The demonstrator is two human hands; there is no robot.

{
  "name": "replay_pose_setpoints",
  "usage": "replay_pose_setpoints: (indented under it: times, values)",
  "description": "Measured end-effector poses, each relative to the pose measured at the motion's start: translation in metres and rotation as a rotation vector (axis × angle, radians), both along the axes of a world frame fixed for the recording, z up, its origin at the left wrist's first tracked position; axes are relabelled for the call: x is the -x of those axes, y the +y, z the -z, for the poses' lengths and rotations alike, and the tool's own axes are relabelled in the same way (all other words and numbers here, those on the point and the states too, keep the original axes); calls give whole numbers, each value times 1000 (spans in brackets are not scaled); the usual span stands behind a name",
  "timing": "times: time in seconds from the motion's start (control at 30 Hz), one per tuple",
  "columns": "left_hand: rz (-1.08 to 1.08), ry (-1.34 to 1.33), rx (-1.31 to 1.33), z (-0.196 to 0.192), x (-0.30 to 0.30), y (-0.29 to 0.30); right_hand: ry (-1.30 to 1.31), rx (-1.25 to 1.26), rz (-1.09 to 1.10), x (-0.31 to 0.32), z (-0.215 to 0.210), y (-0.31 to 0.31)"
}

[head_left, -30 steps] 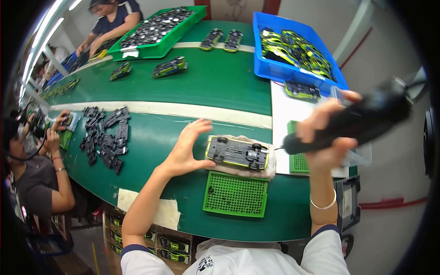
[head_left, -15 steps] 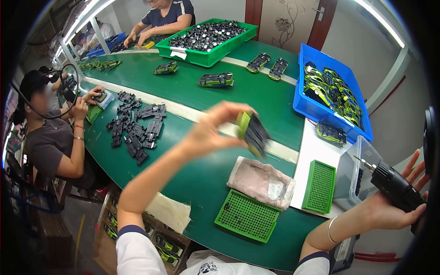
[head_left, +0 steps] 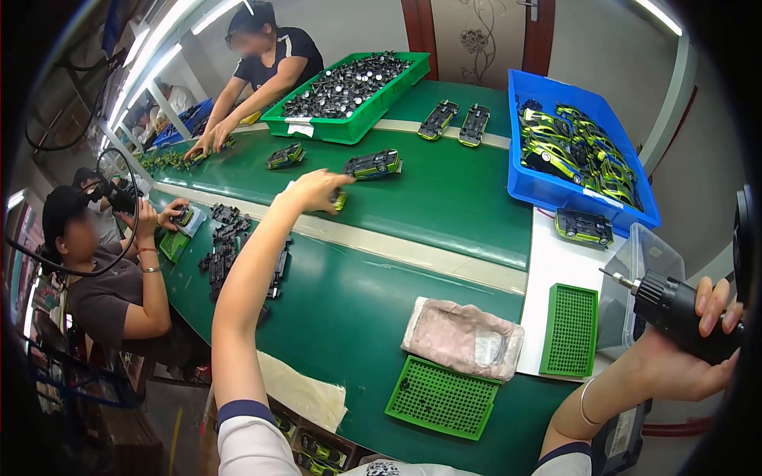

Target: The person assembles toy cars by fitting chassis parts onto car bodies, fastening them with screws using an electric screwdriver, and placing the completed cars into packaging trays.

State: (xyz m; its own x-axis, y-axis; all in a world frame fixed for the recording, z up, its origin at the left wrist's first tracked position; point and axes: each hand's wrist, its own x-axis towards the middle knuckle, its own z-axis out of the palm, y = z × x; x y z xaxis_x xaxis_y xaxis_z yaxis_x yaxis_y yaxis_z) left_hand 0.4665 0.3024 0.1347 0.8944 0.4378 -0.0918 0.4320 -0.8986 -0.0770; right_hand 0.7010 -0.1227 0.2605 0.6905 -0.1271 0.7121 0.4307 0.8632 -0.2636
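Note:
Stretched out over the far green belt, my left hand (head_left: pixel 316 190) has its fingers round a toy car (head_left: pixel 340 200), mostly hidden beneath the hand. Only a yellow-green end shows. Just beyond lies another toy car (head_left: pixel 373 164), underside up. At the right, my right hand (head_left: pixel 689 349) is wrapped round a black electric screwdriver (head_left: pixel 667 303), its bit pointing left. Between my arms a pinkish cloth-covered pad (head_left: pixel 432 327) lies on the bench, with a green perforated tray (head_left: pixel 441 397) touching its near side.
A blue bin (head_left: pixel 516 178) of toy cars and a green crate (head_left: pixel 349 129) of small black parts stand far off. Black chassis plates (head_left: pixel 226 246) lie left of my arm. Co-workers sit at the left (head_left: pixel 111 285) and far side (head_left: pixel 274 59). A second green tray (head_left: pixel 570 329) is at right.
My left hand has carried the toy car away from above the pad to the far belt, leftward. My right hand keeps the screwdriver, fingers now curled more closely. The far co-worker reaches toward the belt.

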Motion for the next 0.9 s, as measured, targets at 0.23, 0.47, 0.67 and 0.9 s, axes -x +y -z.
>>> replay_pose_setpoints:
  times: [0.23, 0.47, 0.67, 0.9]
  values:
    - [194, -565, 118, -37, -74, -78, 1, -4, 22, 0, -3, 1]
    - [167, -218, 128, 8, -114, -97, -53, -1, -21, 9, -7, -1]
    - [58, -181, 139, 7, -68, -55, -26, -10, 0, 10, -9, 3]
    - [-343, 84, -114, -9, 51, 28, -64, 20, -4, 12, -6, 12]
